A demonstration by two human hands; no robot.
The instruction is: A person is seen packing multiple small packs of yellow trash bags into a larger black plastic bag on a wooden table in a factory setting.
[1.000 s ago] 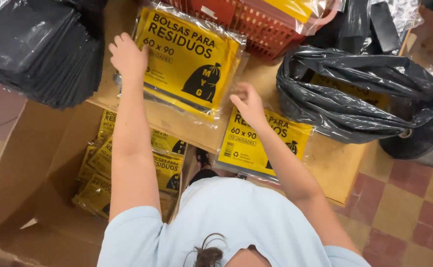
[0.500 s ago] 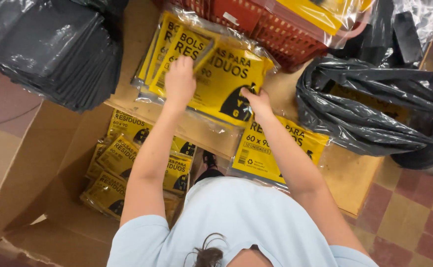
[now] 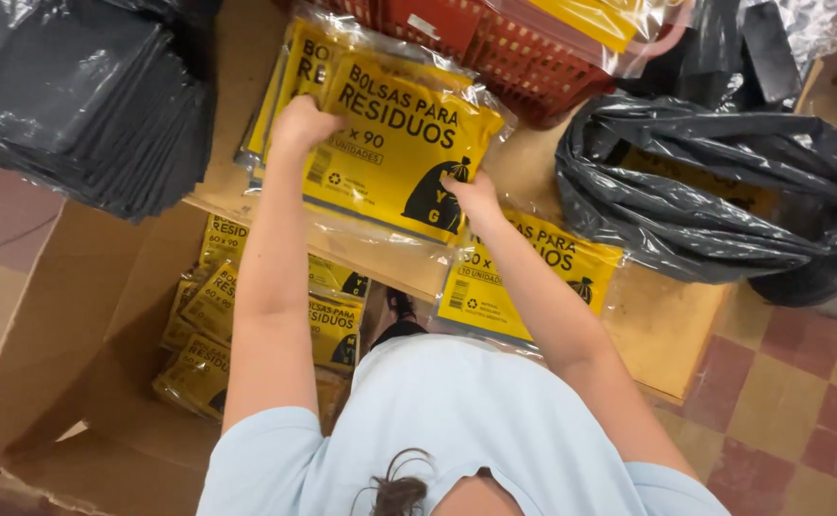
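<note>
yellow flat packets (image 3: 394,143) stacked on table, another (image 3: 523,277) beside, more in box (image 3: 246,325)

Stack of black bags (image 3: 74,96) at the table's (image 3: 657,325) left edge. Red basket (image 3: 495,48) at its far edge. Crumpled black bag (image 3: 705,182) on right side. Open cardboard box (image 3: 65,363) on floor, holding yellow packs (image 3: 237,325).
</note>
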